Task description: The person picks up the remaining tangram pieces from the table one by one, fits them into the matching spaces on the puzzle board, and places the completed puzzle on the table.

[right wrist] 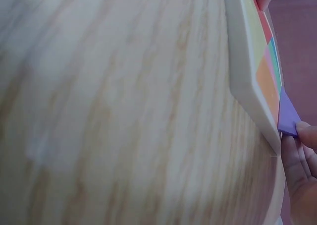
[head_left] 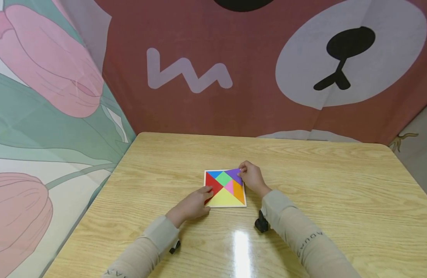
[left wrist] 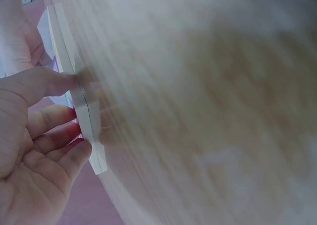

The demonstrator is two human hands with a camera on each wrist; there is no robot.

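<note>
A square tangram puzzle in a white tray lies on the table, its coloured pieces fitted together. My left hand holds the tray's near left corner, with the thumb at the near edge and fingers over the red triangle. At the far right corner, my right hand pinches a purple triangle between thumb and fingers. In the right wrist view that purple triangle tilts up beyond the tray's rim. A yellow triangle and an orange piece fill the near and right sides.
The wood-grain table spreads around the puzzle on all sides. Behind its far edge hangs a brown cloth with a bear face, and a flower-printed cloth hangs at the left. Dark wrist cameras sit under both cuffs.
</note>
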